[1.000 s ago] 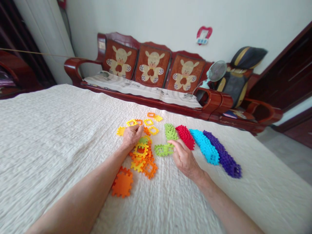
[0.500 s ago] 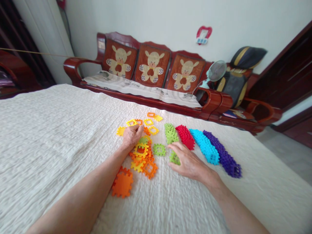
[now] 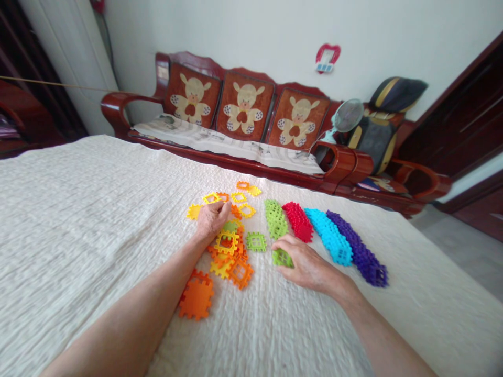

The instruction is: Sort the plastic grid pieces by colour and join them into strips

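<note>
The right hand (image 3: 304,264) is now lying low on the bedspread (image 3: 78,220), fingers curled over a green tile (image 3: 281,257) it was lifting toward the green row (image 3: 275,218) a second ago; a second green tile (image 3: 257,241), at its ten o'clock, is now lying loose, so the joined pair appears to be splitting. The left hand (image 3: 211,219) is staying fisted on the orange and yellow pile (image 3: 228,251); whether it is clamping anything I cannot tell. No readable writing is showing
</note>
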A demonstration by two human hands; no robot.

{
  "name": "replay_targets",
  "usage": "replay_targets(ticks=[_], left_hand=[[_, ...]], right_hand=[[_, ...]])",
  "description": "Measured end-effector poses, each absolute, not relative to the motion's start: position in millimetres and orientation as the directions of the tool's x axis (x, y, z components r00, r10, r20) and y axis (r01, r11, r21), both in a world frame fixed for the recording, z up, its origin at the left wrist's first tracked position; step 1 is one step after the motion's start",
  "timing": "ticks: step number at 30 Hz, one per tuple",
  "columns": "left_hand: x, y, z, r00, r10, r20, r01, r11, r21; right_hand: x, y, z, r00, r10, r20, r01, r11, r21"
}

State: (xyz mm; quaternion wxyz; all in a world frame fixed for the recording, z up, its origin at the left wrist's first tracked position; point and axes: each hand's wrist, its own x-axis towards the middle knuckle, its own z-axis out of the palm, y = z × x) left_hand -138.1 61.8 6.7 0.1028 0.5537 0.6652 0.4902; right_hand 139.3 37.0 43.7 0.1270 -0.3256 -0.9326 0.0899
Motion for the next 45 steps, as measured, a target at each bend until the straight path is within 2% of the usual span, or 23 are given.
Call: replay_targets(ticks=[5,8,20,28,33,39,42,45], left_hand=[[-137.3,60.7,8.7,-0.357,0.846,0.396,0.631,-0.093,0.770],[-136.5,59.6,10.7,-0.363,0.846,0.391,0.631,-0.085,0.771],[-137.4,62.0,6.4,-0.366,0.837,0.407,0.629,-0.099,0.771],[-138.1,63.2,3.9,-0.363,0.826,0.430,0.639,-0.115,0.760],[-137.4,62.1,6.2,-0.364,0.831,0.420,0.634,-0.109,0.765],[-137.2,60.9,8.1,-0.364,0.837,0.409,0.631,-0.101,0.769],[-137.5,61.9,6.7,-0.363,0.833,0.417,0.630,-0.111,0.769],[-138.1,63.2,5.2,-0.364,0.827,0.428,0.633,-0.117,0.765]], right_hand=[[128.9,46.5,46.5,-0.678,0.617,0.399,0.630,0.768,-0.117],[126.2,53.8,40.9,-0.669,0.593,0.448,0.638,0.768,-0.064],[122.3,51.5,39.1,-0.687,0.587,0.429,0.604,0.789,-0.113],[93.7,27.3,40.5,-0.779,0.563,0.276,0.580,0.814,-0.023],[90.0,26.1,31.4,-0.792,0.553,0.258,0.568,0.823,-0.019],[92.7,30.6,31.9,-0.749,0.545,0.377,0.556,0.826,-0.092],[95.7,29.4,38.7,-0.705,0.588,0.397,0.542,0.808,-0.233],[97.3,23.8,43.9,-0.722,0.624,0.298,0.491,0.767,-0.413]])
